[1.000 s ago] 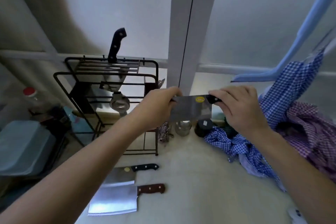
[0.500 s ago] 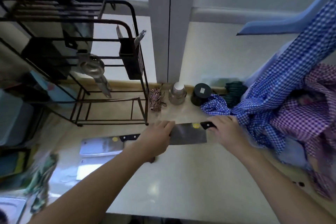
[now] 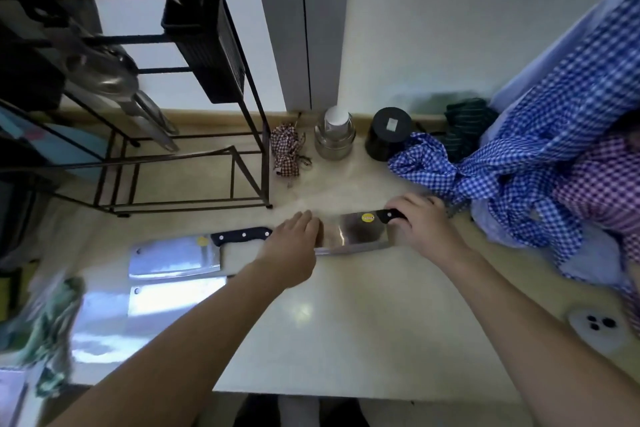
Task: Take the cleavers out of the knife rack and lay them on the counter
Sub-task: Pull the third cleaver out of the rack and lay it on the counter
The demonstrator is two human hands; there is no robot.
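Your right hand [image 3: 420, 229] is wrapped round the black handle of the third cleaver [image 3: 356, 231], your left hand [image 3: 294, 246] sits fingers-flat over the blade's far end, not gripping it. Can't tell if the blade is fully down on the worktop [image 3: 346, 322] or still a touch above; it looks about level. It sits right of the two cleavers already laid out: the black-handled cleaver [image 3: 180, 253] and, just in front of it, a second cleaver [image 3: 173, 300] with its handle hidden behind your left forearm. The knife rack [image 3: 194, 163] stands behind them, well apart; its top is out of view, so can't tell if more cleavers are left in it. Handling: judge it heavy and blade-heavy, fully rigid, polished steel so slick under fingers. Carry all the weight at the handle, use the left hand only on the flat or the spine, keep fingers off the bright front edge facing you. Set it flat before letting go, handle away from the blue checked cloth [image 3: 519, 149] so it doesn't snag, and don't slide it into the black-handled cleaver's handle just left of your left hand
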